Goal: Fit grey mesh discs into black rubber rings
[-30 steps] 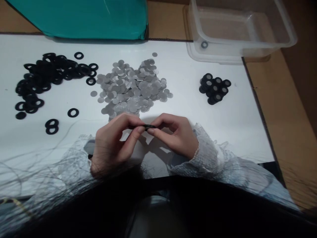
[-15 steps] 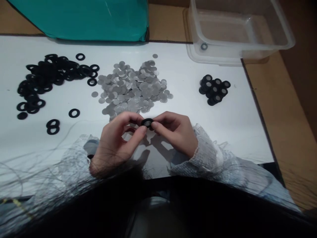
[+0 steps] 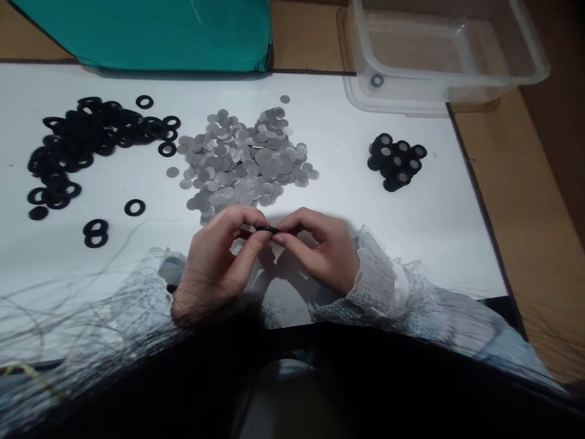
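Tabletop [image 3: 448, 244]: white, with brown cardboard [image 3: 539, 183] showing past its far and right edges.
Teal object [image 3: 183, 33]: glossy, partly in view, sits at the far left edge.
Clear tub [image 3: 470, 91]: sits over the far right corner; a small ring [image 3: 372, 80] shows through its plastic, whether inside or beneath cannot be told.
Black rings [image 3: 86, 131]: heaped in a curve at left, with an overlapping pair [image 3: 95, 231] and a single loose ring [image 3: 127, 208] lying nearer the person.
Silver discs [image 3: 242, 161]: spread in a loose pile at centre, just beyond the hands.
Left hand [image 3: 217, 262]: thumb and forefinger clamped on the near-level held ring, wrist emerging from a pale lace cuff.
Right hand [image 3: 322, 247]: thumb and fingers pinch the opposite side, fingertips close to those of the left.
Stacked rings [image 3: 397, 161]: black with grey centres, clustered at right, well apart from the hands.
Held ring [image 3: 266, 228]: black, seen nearly edge-on between both hands above the tabletop, its centre hidden.
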Tool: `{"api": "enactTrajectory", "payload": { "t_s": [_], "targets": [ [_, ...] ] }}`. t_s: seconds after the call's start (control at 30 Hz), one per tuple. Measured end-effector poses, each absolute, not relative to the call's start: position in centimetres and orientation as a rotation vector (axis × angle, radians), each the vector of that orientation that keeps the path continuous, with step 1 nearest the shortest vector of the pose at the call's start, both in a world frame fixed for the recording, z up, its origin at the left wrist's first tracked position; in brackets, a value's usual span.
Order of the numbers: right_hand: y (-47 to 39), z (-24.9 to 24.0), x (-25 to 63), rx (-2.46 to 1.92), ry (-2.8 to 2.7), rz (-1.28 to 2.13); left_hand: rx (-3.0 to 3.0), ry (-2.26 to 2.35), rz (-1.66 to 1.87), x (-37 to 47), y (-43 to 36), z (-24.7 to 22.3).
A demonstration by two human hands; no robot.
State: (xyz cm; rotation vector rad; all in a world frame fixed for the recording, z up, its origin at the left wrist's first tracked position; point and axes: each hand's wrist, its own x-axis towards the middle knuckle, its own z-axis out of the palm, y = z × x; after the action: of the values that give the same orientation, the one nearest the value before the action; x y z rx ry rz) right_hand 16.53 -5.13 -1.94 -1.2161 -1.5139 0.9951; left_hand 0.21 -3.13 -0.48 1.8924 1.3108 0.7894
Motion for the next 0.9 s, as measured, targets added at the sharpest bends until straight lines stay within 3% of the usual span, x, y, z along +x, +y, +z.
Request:
{"api": "enactTrajectory", "payload": {
  "t_s": [0.37,0.77,0.9],
  "targets": [
    [-5.5,-1.8,16.4,-1.233,-1.493,0.922,2.015,1.386,0.869,0.1,-3.7,-0.8],
    [-4.9,-2.1,16.2,-1.152,-1.089,1.403,1.677,1.353,0.845,0.4,-3.5,-0.5],
    [-4.7,-2.7,16.2,-1.189,-1.215,1.325,1.721,1.389,0.773,0.4,-3.2,-0.4]
  ]
}}
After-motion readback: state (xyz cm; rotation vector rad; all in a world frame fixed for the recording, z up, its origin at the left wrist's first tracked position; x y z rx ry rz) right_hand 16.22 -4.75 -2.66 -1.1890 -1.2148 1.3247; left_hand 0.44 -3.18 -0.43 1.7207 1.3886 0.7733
